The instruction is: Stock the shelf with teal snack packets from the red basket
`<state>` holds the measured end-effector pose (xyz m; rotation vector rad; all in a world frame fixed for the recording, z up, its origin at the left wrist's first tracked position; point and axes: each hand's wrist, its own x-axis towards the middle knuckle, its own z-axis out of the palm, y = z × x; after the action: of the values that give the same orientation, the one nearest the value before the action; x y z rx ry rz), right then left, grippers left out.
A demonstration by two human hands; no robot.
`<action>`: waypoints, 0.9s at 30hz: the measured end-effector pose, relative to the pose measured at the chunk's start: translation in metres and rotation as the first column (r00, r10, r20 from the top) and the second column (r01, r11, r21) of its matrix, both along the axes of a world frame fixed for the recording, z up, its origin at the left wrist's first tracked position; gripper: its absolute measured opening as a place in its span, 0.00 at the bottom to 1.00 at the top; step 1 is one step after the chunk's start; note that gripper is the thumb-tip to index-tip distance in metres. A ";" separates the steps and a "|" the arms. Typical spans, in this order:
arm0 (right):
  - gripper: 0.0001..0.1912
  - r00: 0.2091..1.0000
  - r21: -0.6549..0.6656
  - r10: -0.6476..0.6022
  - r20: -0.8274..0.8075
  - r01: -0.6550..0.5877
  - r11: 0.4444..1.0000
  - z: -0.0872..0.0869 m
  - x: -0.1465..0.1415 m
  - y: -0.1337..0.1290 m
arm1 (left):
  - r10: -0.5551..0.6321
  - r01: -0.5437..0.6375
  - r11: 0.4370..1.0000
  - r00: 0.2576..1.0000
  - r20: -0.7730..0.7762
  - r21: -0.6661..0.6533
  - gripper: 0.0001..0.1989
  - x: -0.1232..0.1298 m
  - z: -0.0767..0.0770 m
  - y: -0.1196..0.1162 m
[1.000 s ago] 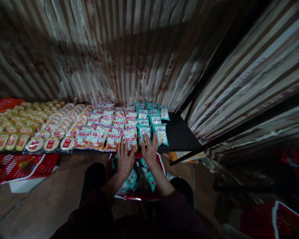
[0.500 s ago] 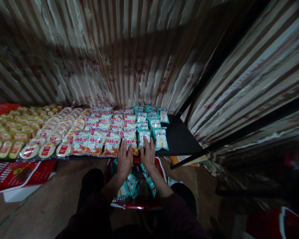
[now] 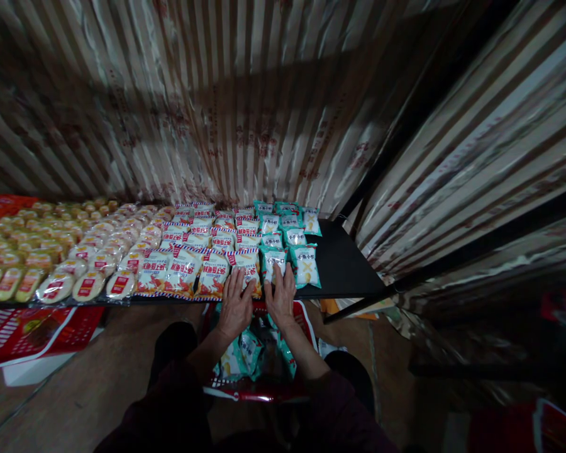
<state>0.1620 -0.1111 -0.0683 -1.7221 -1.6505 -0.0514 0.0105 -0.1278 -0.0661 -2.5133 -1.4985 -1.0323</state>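
1. Head view, left part of the shelf (image 3: 342, 264): yellow wrapped cakes (image 3: 14, 283) stand in rows reaching the front edge. Round wrapped biscuits (image 3: 88, 286) adjoin them on the right.
2. Mid-shelf, front edge: the left hand (image 3: 236, 308) lies palm down, its fingers slightly parted and extended onto the lower part of a striped snack bag (image 3: 245, 259). Nothing is clasped.
3. Immediately right, same edge: the right hand (image 3: 282, 305) is open, fingertips on the lower face of a green snack bag (image 3: 272, 257), with no closed grip visible. That bag lies face up at the front of its column.
4. Below the front edge, between the knees: a red basket (image 3: 306, 321) contains loose green bags (image 3: 231, 362).
5. Toward the right end: a second green bag (image 3: 305, 267) lies beside the first, with bare shelf between it and the front right corner.
6. Handling (judged): both bag types should be light, soft, air-cushioned and slightly slippery; the contents are probably brittle. Hold by the sealed ends or lightly at both sides; avoid pressing the centre.
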 end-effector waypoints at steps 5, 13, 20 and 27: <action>0.28 0.999 0.032 0.004 0.047 -0.005 0.999 0.004 -0.004 -0.001 | -0.016 0.015 1.000 1.000 0.003 0.018 0.28 -0.001 -0.004 0.000; 0.25 0.988 0.088 0.059 0.141 -0.072 0.994 0.025 -0.013 0.002 | -0.050 0.050 0.997 0.999 0.013 0.059 0.29 0.001 -0.004 0.004; 0.23 0.963 0.014 0.173 0.205 -0.179 0.984 0.059 -0.027 0.039 | -0.057 0.057 0.997 0.998 0.014 0.051 0.24 0.001 -0.001 0.004; 0.21 0.952 -0.114 0.182 0.245 -0.159 0.981 0.084 -0.045 0.071 | -0.067 0.066 0.995 0.998 0.007 0.068 0.17 -0.002 -0.004 0.006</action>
<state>0.1172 -0.0404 0.0154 -1.6893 -2.0144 -0.1195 0.0085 -0.1219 -0.0703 -2.5311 -1.3663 -1.0854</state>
